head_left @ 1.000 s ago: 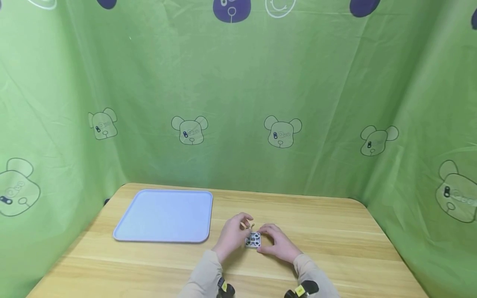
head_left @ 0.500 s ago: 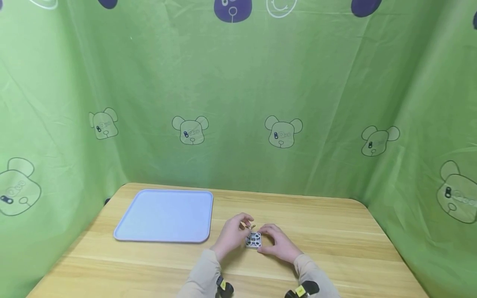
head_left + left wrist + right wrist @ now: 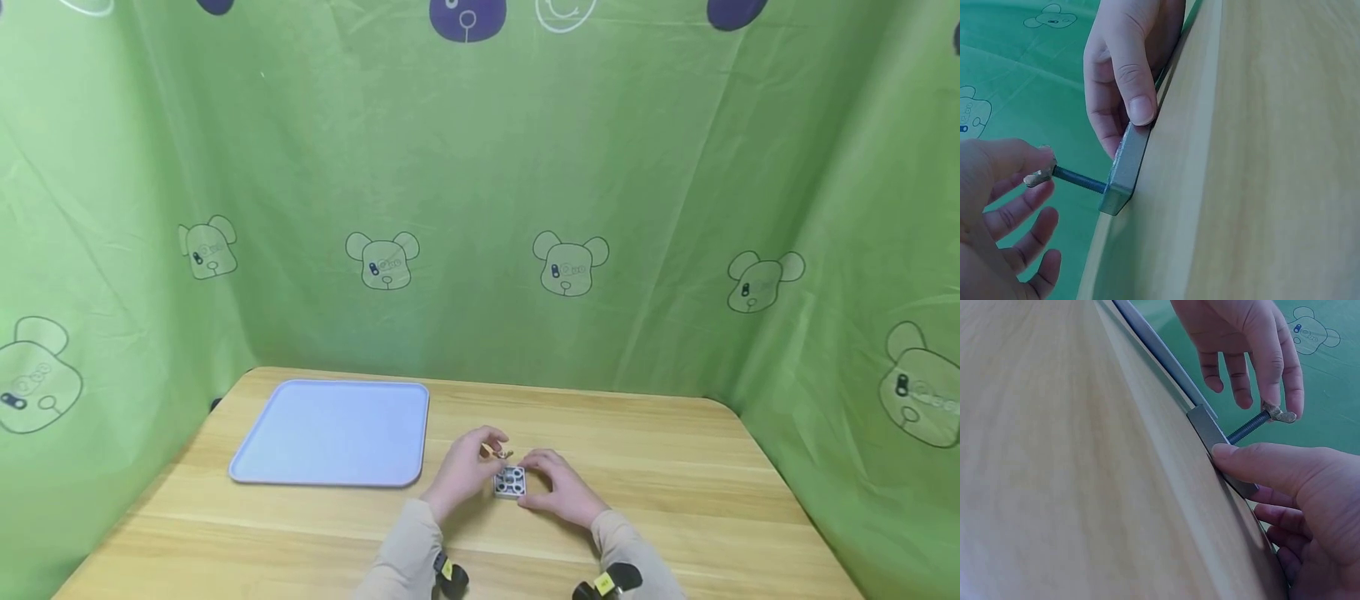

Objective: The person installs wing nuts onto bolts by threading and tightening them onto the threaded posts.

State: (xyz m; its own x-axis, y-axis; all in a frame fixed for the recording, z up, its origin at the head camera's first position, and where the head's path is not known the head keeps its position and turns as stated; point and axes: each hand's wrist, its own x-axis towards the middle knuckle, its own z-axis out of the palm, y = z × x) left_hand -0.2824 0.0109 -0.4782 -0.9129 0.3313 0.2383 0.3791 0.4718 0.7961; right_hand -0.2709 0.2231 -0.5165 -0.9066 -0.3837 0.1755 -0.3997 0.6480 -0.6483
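Note:
A small square metal block (image 3: 510,482) with round holes in its top lies flat on the table. From it stands a dark threaded rod (image 3: 1082,179), upright, with a brass-coloured wing nut (image 3: 1282,415) at its upper end. My left hand (image 3: 465,468) is over the block's left side, its thumb and forefinger pinching the wing nut while the other fingers spread loosely. On the opposite side, my right hand (image 3: 561,490) grips the block's edge between thumb and fingers, with the thumb pressed to the near face, as the right wrist view shows.
A pale blue tray (image 3: 333,433) lies on the wooden table (image 3: 652,450) left of my hands. Green curtains (image 3: 480,167) printed with bear heads enclose the table at the back and sides. A dark wrist camera with a yellow label sits at each sleeve.
The wing nut's wings have turned about the rod under my left fingers, showing at a different angle. The block and my right hand hold their place.

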